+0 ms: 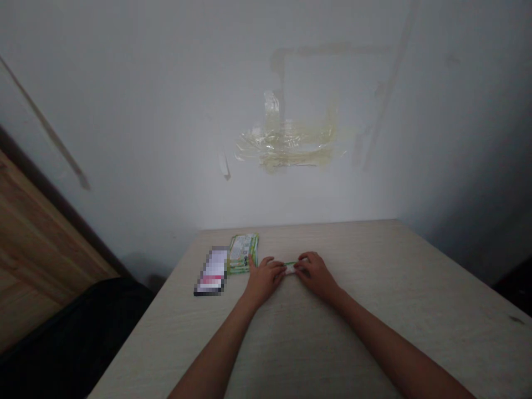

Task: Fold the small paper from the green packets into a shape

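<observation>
My left hand (264,276) and my right hand (315,272) rest close together on a pale wooden table (374,310), fingers curled. Between their fingertips they pinch a small white and green packet (290,266), one hand at each end. Just left of my left hand lies a stack of green and white packets (243,252); my left thumb is near its edge. Most of the small packet is hidden by my fingers.
A phone (213,272) lies flat left of the stack. A white wall with old tape residue (286,141) rises right behind the table. A dark chair or bag (75,332) and a wooden panel (37,255) stand to the left.
</observation>
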